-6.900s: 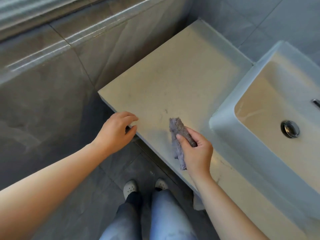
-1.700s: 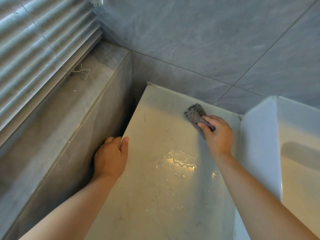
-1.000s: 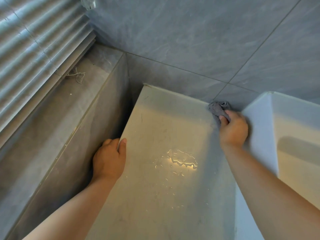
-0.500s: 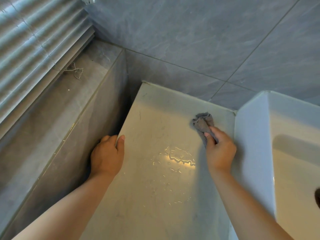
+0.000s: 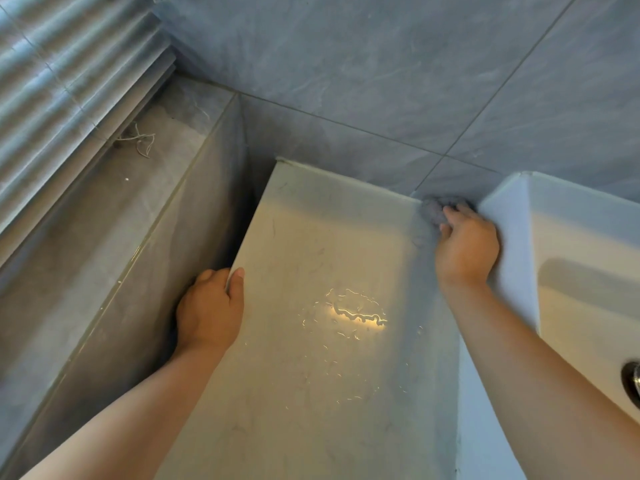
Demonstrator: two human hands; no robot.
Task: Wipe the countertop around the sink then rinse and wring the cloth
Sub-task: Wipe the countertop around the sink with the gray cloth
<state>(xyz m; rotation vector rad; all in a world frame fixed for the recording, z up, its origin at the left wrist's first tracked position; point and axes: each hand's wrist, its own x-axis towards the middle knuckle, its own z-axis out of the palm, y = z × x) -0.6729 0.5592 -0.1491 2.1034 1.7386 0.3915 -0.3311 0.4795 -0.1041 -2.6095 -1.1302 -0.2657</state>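
Note:
A pale beige countertop [image 5: 311,393] runs from the tiled back wall toward me, with a white vessel sink [image 5: 512,244] standing on its right side. My right hand [image 5: 467,247] grips a small grey cloth [image 5: 434,211] and presses it into the back corner, where the counter meets the wall beside the sink. Most of the cloth is hidden under my fingers. My left hand [image 5: 211,306] holds the counter's left edge, thumb on top and fingers curled over the side. Thin streaks of water [image 5: 353,313] glint in the middle of the counter.
A grey tiled ledge [image 5: 104,216] lies lower on the left, under window blinds [image 5: 59,74], with a loose cord [image 5: 138,142] on it. Grey wall tiles [image 5: 381,71] rise behind the counter. The sink's drain [image 5: 632,382] shows at the right edge.
My right hand has slid the cloth from the counter's back right area into the corner against the wall and sink. My left hand has stayed on the left edge.

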